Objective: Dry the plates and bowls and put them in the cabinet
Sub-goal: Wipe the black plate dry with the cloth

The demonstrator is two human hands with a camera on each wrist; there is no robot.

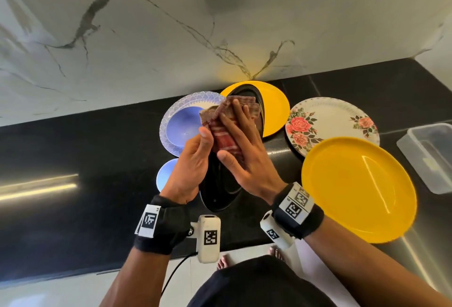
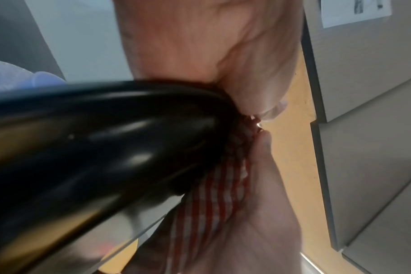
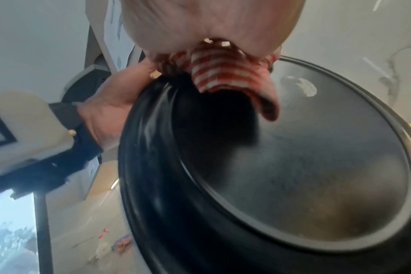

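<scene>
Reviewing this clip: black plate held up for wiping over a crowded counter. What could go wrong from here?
1. The left hand grips the black plate at one edge only; the right hand pressing the checked cloth on it could lever it loose.
2. If dropped, it would probably hit the blue patterned plate or far yellow plate below.

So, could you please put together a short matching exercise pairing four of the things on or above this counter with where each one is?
Things:
1. black plate
2. checked cloth
3. floral plate
4. clear plastic container

Places:
A. far right of the counter
B. gripped by the left hand
C. lying flat, partly under the near yellow plate
D. pressed on the black plate by the right hand

Pairs: 1-B, 2-D, 3-C, 4-A
</scene>
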